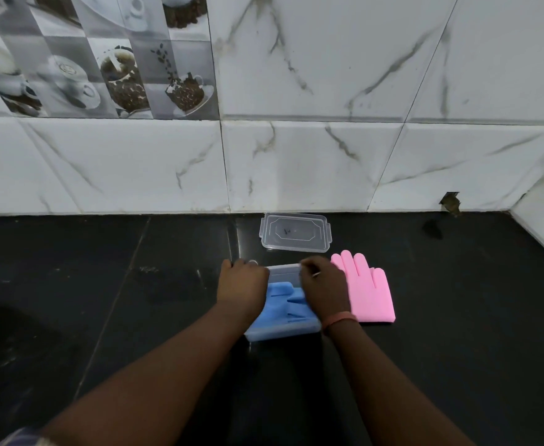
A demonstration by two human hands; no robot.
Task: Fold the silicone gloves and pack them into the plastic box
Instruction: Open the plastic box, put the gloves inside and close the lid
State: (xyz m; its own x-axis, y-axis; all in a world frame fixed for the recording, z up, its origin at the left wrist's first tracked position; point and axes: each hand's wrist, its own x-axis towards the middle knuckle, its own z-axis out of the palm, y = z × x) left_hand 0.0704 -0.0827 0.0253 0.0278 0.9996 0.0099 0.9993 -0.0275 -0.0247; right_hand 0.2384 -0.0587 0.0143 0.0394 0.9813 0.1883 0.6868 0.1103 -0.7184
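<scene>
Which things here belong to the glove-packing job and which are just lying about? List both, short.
Part of the job:
- blue glove, lying in the box
- plastic box, with both hands over it
- pink glove, flat on the counter beside the box
- lid, off, behind the box
- left hand
- right hand

Just there:
- black counter
- tiled wall

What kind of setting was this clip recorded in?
Probably a home kitchen: a polished black stone counter runs along a wall of white marble-look tiles, and one band of printed tiles showing coffee cups and beans sits above.
</scene>
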